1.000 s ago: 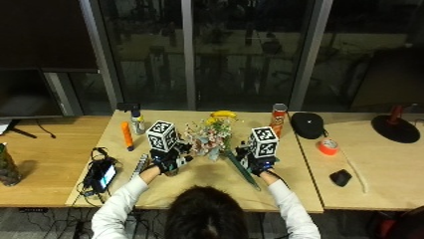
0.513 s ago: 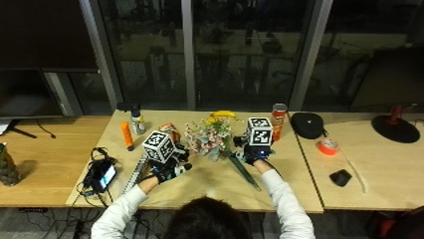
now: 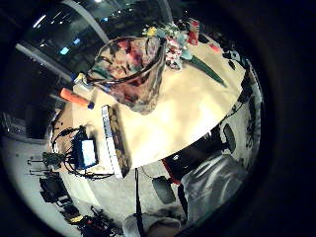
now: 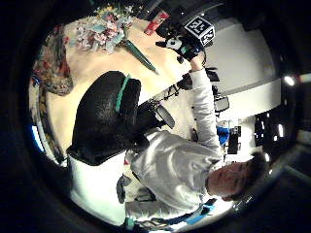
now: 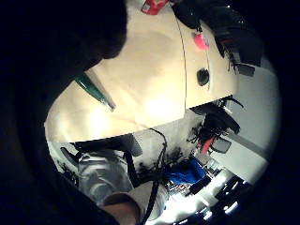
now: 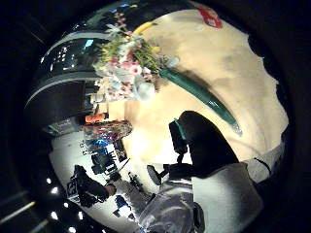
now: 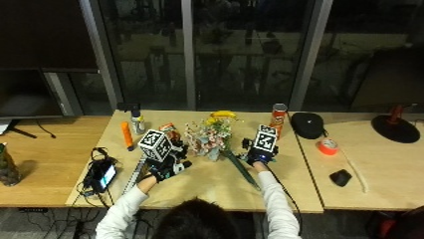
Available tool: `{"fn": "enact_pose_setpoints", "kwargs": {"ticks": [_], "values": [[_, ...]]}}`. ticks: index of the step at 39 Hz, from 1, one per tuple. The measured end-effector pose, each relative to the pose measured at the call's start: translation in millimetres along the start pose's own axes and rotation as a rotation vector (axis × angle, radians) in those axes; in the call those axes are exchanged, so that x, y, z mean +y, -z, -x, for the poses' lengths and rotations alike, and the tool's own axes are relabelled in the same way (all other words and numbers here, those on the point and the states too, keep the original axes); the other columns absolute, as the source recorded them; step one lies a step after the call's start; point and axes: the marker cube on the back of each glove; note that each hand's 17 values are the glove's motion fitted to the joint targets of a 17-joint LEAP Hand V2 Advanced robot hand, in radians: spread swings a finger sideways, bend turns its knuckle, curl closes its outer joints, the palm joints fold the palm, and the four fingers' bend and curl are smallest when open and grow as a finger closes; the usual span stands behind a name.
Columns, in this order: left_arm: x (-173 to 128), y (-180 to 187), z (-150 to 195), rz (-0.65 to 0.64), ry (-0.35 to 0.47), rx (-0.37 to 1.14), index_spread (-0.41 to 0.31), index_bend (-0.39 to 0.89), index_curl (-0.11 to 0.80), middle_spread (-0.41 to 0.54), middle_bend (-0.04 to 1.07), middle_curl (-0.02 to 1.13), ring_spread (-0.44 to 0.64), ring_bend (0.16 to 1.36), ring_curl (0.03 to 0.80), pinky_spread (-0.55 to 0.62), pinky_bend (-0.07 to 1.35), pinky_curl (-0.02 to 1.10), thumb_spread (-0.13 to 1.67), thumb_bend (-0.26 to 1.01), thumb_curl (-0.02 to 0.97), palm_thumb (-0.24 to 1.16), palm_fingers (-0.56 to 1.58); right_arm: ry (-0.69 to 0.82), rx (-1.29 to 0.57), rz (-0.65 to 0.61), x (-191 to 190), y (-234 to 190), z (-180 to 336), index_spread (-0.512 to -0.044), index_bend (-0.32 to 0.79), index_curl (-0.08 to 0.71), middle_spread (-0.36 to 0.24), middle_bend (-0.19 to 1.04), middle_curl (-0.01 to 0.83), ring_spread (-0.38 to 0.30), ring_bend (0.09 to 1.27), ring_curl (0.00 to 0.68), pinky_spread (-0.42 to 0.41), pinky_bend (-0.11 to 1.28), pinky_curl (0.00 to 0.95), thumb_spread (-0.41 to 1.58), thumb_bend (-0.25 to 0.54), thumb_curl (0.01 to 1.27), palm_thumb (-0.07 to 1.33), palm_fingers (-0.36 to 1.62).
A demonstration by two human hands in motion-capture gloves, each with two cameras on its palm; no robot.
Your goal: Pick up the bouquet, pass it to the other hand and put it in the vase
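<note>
Left hand: the left hand (image 7: pixel 168 168) hangs over the table (image 7: pixel 199 191) near its front edge, beside the vase. Its thumb-side palm view shows gloved fingers (image 4: pixel 104 116) slack, bent only a little, with nothing in them.
Right hand: the right hand (image 7: pixel 257 157) is above the table just right of the bouquet's stem. Its thumb-side palm view shows a dark finger (image 6: pixel 204 143) over bare wood, apart from the stem; how far the other fingers are spread cannot be told, and it has hold of nothing visible.
Bouquet: the bouquet (image 7: pixel 213 140) lies flat on the table between the two hands.
Long axis: runs diagonally; flower heads point to the far side and slightly left, the green wrapped stem (image 7: pixel 240 172) points to the near edge and right.
Vase: the patterned vase (image 7: pixel 171 135) stands left of the flowers, near the left hand.
</note>
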Motion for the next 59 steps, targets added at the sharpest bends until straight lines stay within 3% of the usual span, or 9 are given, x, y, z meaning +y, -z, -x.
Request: {"fn": "enact_pose_setpoints", "kwargs": {"ticks": [7,23,31,38,39,42,47,52,59], "values": [[-1,-4,1,0.015,-0.007,0.002,-0.064,0.3,0.423,0.111,0.19,0.36,0.36,0.3,0.251,0.38,0.15,0.19,1.2,-0.02,0.294,0.34,0.39,-0.07,-0.034,0.083,-27,-47,-9,-0.11,0.04,0.012,0.041,0.38,0.396,0.004,0.73,0.378,0.173,0.79,0.395,1.08,0.037,0.32,0.59,0.4],[3,-24,5,0.083,0.009,0.001,-0.057,0.28,0.435,0.114,0.19,0.37,0.37,0.29,0.259,0.39,0.15,0.2,1.19,-0.02,0.306,0.34,0.39,-0.177,0.035,0.225,1,-99,-6,-0.11,0.05,0.034,0.056,0.35,0.395,0.019,0.73,0.369,0.161,0.83,0.383,1.06,-0.017,0.35,0.63,0.41],[2,-24,0,0.079,0.01,0.001,-0.057,0.28,0.442,0.115,0.19,0.37,0.37,0.29,0.262,0.39,0.15,0.2,1.19,-0.02,0.309,0.34,0.39,-0.108,0.123,0.145,5,-107,13,-0.178,0.14,0.103,-0.056,0.46,0.443,-0.116,0.72,0.361,-0.075,0.73,0.34,1.03,0.02,0.37,0.78,0.83],[7,-26,-1,0.103,0.019,-0.037,-0.057,0.28,0.443,0.115,0.19,0.38,0.38,0.29,0.264,0.39,0.15,0.19,1.2,-0.02,0.311,0.35,0.4,-0.118,0.141,0.289,13,-108,19,-0.206,0.21,0.2,-0.108,0.46,0.475,-0.175,0.67,0.394,-0.15,0.59,0.338,1.09,0.064,0.37,0.91,0.98],[8,-26,0,0.11,0.022,-0.047,-0.057,0.28,0.443,0.115,0.19,0.38,0.38,0.29,0.266,0.39,0.15,0.19,1.2,-0.01,0.313,0.35,0.4,-0.142,0.148,0.308,13,-107,18,-0.208,0.31,0.241,-0.114,0.46,0.483,-0.18,0.63,0.386,-0.125,0.5,0.312,1.14,0.098,0.38,0.96,0.96],[11,-24,2,0.122,0.033,-0.066,-0.057,0.29,0.446,0.115,0.19,0.38,0.38,0.29,0.267,0.39,0.14,0.19,1.2,-0.02,0.314,0.36,0.4,-0.138,0.081,0.201,7,-101,16,-0.211,0.25,0.247,-0.141,0.4,0.471,-0.205,0.61,0.396,-0.209,0.62,0.353,1.16,0.133,0.4,1.03,1.13],[8,-26,5,0.132,0.046,-0.052,-0.061,0.29,0.448,0.111,0.2,0.39,0.37,0.29,0.269,0.39,0.14,0.19,1.2,-0.01,0.314,0.36,0.41,-0.093,-0.186,-0.081,-9,-103,19,-0.221,0.09,0.23,-0.176,0.54,0.528,-0.219,0.84,0.463,-0.245,0.71,0.397,1.18,0.122,0.41,1.03,1.44],[8,-30,-1,0.183,0.072,-0.022,-0.059,0.28,0.446,0.105,0.2,0.39,0.36,0.29,0.272,0.38,0.14,0.19,1.21,-0.01,0.314,0.37,0.43,-0.156,-0.407,-0.15,-10,-102,13,-0.226,0.34,0.315,-0.18,0.69,0.581,-0.213,0.9,0.509,-0.235,0.7,0.427,1.13,-0.017,0.35,0.86,1.55],[-17,-31,-17,0.108,0.086,0.128,-0.034,0.27,0.447,0.096,0.22,0.4,0.34,0.3,0.279,0.37,0.13,0.18,1.22,-0.01,0.315,0.38,0.46,0.038,-0.856,-0.373,5,-51,41,-0.223,0.49,0.408,-0.172,0.79,0.621,-0.199,0.97,0.552,-0.223,0.76,0.473,1.1,0.008,0.37,0.89,1.48]]}}
